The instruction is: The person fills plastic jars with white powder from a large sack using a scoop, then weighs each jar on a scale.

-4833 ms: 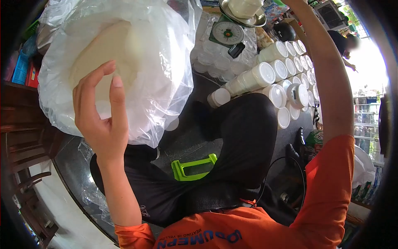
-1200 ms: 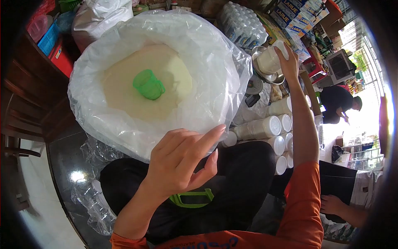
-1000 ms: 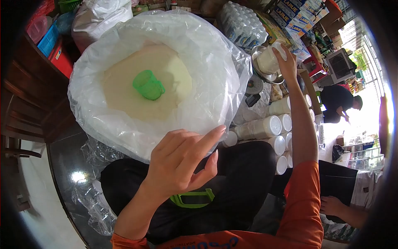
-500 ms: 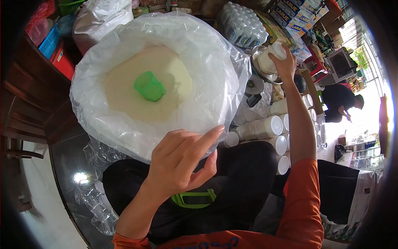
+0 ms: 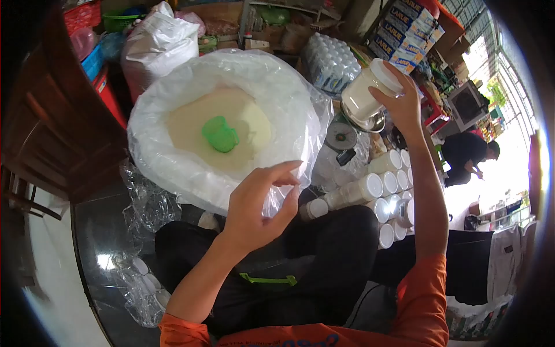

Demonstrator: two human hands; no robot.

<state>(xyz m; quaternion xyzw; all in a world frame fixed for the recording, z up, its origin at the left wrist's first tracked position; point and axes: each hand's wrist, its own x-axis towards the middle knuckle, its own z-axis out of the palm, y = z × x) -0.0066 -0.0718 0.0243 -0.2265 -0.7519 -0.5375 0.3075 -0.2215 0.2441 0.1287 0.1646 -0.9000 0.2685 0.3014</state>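
My right hand (image 5: 402, 104) grips a clear jar (image 5: 363, 95) of pale powder by its white lid end, above the metal pan (image 5: 374, 122) of a dial scale (image 5: 341, 136). My left hand (image 5: 263, 199) holds nothing, its fingers apart, at the near right edge of a large clear plastic bag (image 5: 173, 179). Inside the open bag lies cream-coloured powder (image 5: 188, 130), with a green cup (image 5: 219, 134) resting on it.
Several filled, lidded jars (image 5: 352, 194) lie stacked right of my knees. A white sack (image 5: 159, 49) and wrapped bottles (image 5: 332, 61) stand behind. Crumpled plastic (image 5: 147, 202) is at left. Another person (image 5: 462, 156) is at far right.
My right hand has lifted the jar off the scale pan, up and to the left in view. My left hand's fingers have curled a little. The view has shifted, so the bag appears lower.
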